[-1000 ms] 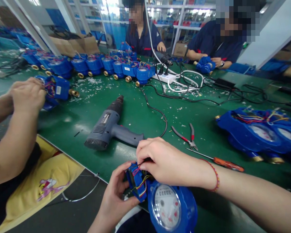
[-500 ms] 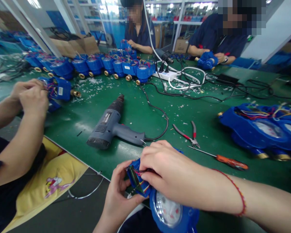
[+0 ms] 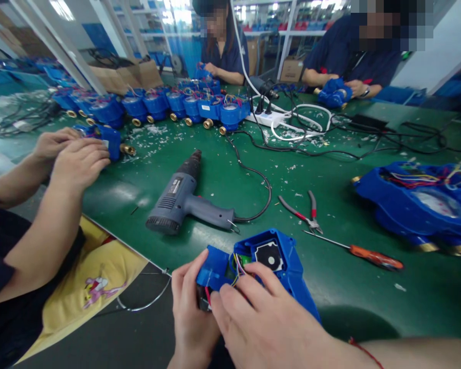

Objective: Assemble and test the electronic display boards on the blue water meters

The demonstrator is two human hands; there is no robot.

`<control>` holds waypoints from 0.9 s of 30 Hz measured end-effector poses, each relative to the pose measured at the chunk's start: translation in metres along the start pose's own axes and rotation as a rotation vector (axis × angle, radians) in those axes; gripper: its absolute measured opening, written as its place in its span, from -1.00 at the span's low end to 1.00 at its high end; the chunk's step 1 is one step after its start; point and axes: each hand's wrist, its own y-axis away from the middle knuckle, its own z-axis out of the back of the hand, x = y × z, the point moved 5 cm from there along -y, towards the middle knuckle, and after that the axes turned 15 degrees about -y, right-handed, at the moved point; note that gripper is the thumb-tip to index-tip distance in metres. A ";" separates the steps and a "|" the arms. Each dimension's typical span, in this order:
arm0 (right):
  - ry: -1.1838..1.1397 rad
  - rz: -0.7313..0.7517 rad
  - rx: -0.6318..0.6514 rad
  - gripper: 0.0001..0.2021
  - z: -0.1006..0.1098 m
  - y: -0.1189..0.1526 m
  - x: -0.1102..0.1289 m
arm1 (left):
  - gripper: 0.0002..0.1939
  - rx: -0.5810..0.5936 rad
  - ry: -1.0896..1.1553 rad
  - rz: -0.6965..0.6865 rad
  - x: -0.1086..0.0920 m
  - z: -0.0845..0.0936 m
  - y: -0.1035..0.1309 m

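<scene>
A blue water meter housing (image 3: 297, 279) is right in front of me, its top compartment open. Inside show a black square part (image 3: 269, 256), a bit of green circuit board and thin coloured wires (image 3: 237, 264). My left hand (image 3: 192, 318) grips a small blue plastic box (image 3: 214, 266) at the housing's left side, fingers behind it. Curled over the wires between box and housing is my right hand (image 3: 253, 312). Its index finger reaches into the compartment, and its thumb is hidden. A red wire shows by the lower edge of the box.
Beyond the meter lie a grey heat gun (image 3: 176, 197), pliers (image 3: 309, 218) and an orange-handled screwdriver (image 3: 374, 256). More blue meters (image 3: 418, 205) stand at right and along the back, beside a white power strip (image 3: 267, 119). A co-worker's hands (image 3: 75, 159) handle another meter at left.
The meter has turned, so its open compartment now faces me and its dial is out of sight. My right hand has shifted lower over the wires, and the small box has tipped over.
</scene>
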 end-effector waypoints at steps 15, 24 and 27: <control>-0.089 0.077 0.108 -0.85 0.008 0.009 0.003 | -0.80 -0.119 0.110 0.056 0.010 0.028 0.015; -0.143 0.013 -0.021 -0.73 0.011 0.030 -0.007 | -0.76 -0.385 0.168 0.187 -0.016 0.023 0.018; -0.247 -0.020 -0.024 -0.85 0.018 0.034 -0.008 | -0.75 -0.338 0.168 0.172 -0.019 0.019 0.020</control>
